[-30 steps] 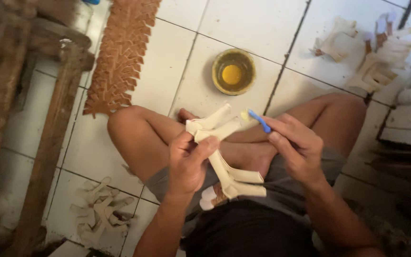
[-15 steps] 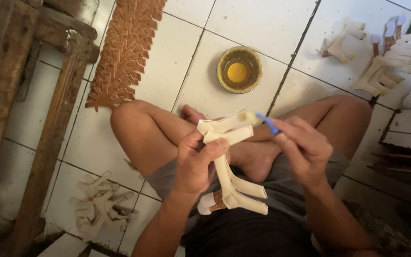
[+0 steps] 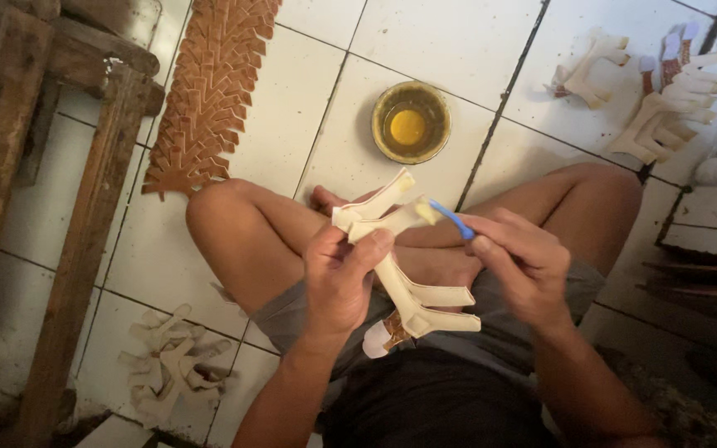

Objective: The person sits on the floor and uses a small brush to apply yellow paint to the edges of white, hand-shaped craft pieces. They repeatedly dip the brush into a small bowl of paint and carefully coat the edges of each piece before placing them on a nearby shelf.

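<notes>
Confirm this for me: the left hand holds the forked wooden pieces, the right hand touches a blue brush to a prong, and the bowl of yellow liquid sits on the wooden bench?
Not quite. The head view shows the bowl on the white tiled floor, not the bench. The rest holds: left hand holds the forked wooden pieces, right hand touches the blue brush to a prong.

The blue brush (image 3: 451, 219) in the right hand (image 3: 518, 267) now touches the 3 o'clock prong tip of the forked wooden piece (image 3: 398, 249); a second ago it hovers apart from that tip, farther toward 3 o'clock. The right hand sits closer to the left hand (image 3: 338, 278) than before. The wooden piece tilts slightly, its upper prongs swinging a little toward 1 o'clock. The yellow-filled bowl (image 3: 411, 123), at 12 o'clock from the hands, appears nearer to the prong tips than a second ago, as the view shifts.
</notes>
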A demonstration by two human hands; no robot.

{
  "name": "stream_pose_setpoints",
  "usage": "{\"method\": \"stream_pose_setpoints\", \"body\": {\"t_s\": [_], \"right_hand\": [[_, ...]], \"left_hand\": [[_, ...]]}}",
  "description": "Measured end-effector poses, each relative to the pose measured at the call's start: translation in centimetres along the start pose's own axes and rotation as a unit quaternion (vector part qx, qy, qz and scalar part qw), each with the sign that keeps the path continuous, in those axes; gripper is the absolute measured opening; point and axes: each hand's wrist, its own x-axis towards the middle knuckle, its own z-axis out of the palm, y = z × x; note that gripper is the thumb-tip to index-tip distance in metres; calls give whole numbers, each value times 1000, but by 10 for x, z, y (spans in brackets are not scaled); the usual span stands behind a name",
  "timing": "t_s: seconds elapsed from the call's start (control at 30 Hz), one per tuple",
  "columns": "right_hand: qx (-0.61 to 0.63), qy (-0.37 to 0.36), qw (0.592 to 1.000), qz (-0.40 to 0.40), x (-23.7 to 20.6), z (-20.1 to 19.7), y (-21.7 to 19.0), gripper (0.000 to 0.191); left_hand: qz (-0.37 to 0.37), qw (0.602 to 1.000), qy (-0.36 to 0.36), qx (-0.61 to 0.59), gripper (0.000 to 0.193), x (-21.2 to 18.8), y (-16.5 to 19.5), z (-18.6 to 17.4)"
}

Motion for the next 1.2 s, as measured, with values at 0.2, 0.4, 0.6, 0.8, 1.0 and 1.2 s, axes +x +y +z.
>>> {"method": "stream_pose_setpoints", "body": {"t_s": [0.2,0.4,0.6,0.8,1.0,1.2], "right_hand": [[-92,48,995,-15,9,16,-4,24],[-70,34,997,-14,6,8,-7,26],[-50,77,996,8,4,0,5,23],[-93,75,992,-42,-1,-1,32,15],[473,108,870,89,-9,10,60,39],[298,95,941,129,-30,41,50,28]], "left_hand": [[5,1000,20,-12,39,1,-6,3],[30,999,31,-21,28,1,-12,0],[1,999,34,-36,35,6,-4,5],[-48,997,60,-25,36,6,-4,10],[60,992,112,-20,23,15,-21,-4],[84,990,113,-2,26,20,-28,5]]}}
